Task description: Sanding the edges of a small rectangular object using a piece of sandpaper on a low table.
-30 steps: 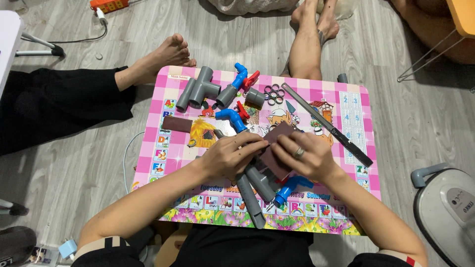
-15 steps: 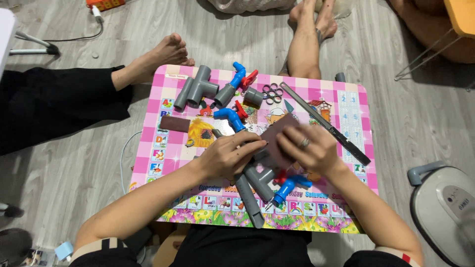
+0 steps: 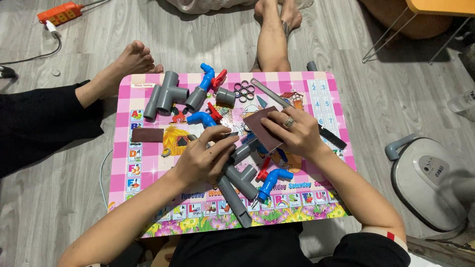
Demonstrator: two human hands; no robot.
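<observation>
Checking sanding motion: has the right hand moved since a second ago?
Yes. The right hand with the brown sandpaper has shifted up the table, toward the rings.

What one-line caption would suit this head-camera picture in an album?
Left hand steadies a grey plastic pipe assembly while the right hand presses a brown sandpaper sheet on it, over a pink patterned table.

I find no packages and no screens. The worktop [image 3: 123, 163] itself carries the printed matter: a pink checked surface with a column of small square picture panels down its left edge, a pale blue panel of figures at its far right corner, a row of small picture squares along the near edge, and a small white label strip at the far left corner [image 3: 142, 85]. A small dark marking sits on the grey-white appliance [image 3: 435, 183] on the floor at right.
</observation>
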